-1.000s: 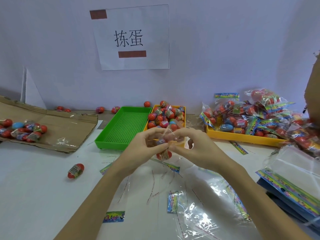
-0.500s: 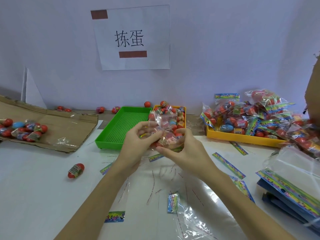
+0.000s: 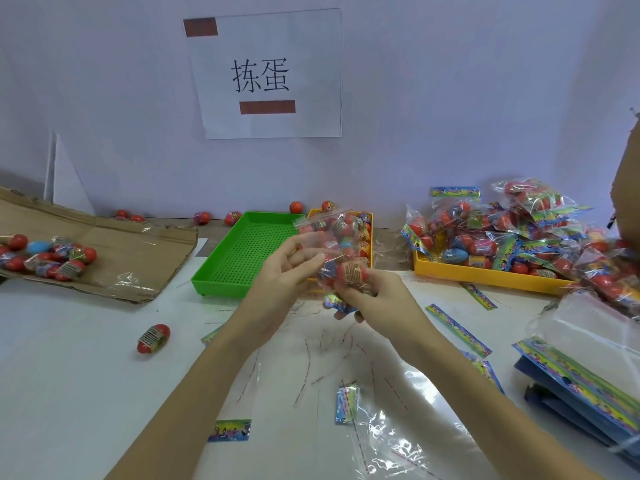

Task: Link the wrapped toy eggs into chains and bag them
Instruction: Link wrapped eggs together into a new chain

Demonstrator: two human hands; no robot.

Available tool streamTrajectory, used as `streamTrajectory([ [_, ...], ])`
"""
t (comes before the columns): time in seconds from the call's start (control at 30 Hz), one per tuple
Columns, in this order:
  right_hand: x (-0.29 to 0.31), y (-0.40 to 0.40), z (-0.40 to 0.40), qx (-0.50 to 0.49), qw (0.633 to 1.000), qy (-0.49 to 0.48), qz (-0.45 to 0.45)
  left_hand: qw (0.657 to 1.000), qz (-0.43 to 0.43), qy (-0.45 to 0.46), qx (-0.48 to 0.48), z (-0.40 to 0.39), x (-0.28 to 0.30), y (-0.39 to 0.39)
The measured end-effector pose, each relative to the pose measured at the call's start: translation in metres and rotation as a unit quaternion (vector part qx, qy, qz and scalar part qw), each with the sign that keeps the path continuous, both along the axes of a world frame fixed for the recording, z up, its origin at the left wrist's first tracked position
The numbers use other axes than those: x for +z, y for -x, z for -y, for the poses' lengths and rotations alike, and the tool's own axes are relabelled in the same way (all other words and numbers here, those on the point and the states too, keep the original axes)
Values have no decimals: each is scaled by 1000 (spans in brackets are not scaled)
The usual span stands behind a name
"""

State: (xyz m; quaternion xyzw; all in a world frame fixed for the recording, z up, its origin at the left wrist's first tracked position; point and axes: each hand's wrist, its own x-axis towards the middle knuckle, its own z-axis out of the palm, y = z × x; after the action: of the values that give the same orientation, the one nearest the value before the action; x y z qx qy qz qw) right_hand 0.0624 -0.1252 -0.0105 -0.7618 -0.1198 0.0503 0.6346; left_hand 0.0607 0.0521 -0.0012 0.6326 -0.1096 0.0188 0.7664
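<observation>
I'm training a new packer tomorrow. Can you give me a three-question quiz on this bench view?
1. True or false: the green tray holds eggs.
2. What lies alone on the table, left of the left hand?
A. a blue egg
B. a red egg
C. a bag
3. Fill in: both hands hold a clear ___ of eggs.

Key:
1. False; it shows only its bare mesh floor.
2. B, the red egg.
3. bag, with the right hand gripping its lower end.
</observation>
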Motion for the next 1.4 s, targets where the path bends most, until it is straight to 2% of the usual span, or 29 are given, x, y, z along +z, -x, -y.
streamTrajectory([
  [0.13,3,-2,4,55,997,16,-49,999,22,-36,26,-2,0,1],
  [0.23,5,-6,8,48,996,-20,-73,998,9,-22,53,-7,2,0],
  [0.4,3,-10,13,10,999,26,-19,997,-25,-19,67,-8,1,-1],
  [0.5,3,-9,10,18,999,31,-28,998,-25,-13,54,-6,1,1],
  [0.8,2,-5,2,-40,995,-83,-48,998,-49,34,38,-2,5,2],
  [0.87,1,-4,2,-43,994,-85,-55,998,-56,25,32,-3,5,2],
  [1.0,-2,-1,2,-42,998,-37,-5,998,-54,-5,28,-3,0,1],
  [1.13,-1,-2,3,-24,989,123,78,997,-43,-33,51,-6,-6,-2],
  [1.3,3,-2,10,24,963,227,143,996,-52,-9,65,-5,-7,-3],
  [1.4,5,-4,12,20,960,244,139,997,-55,6,62,-4,-3,-1],
])
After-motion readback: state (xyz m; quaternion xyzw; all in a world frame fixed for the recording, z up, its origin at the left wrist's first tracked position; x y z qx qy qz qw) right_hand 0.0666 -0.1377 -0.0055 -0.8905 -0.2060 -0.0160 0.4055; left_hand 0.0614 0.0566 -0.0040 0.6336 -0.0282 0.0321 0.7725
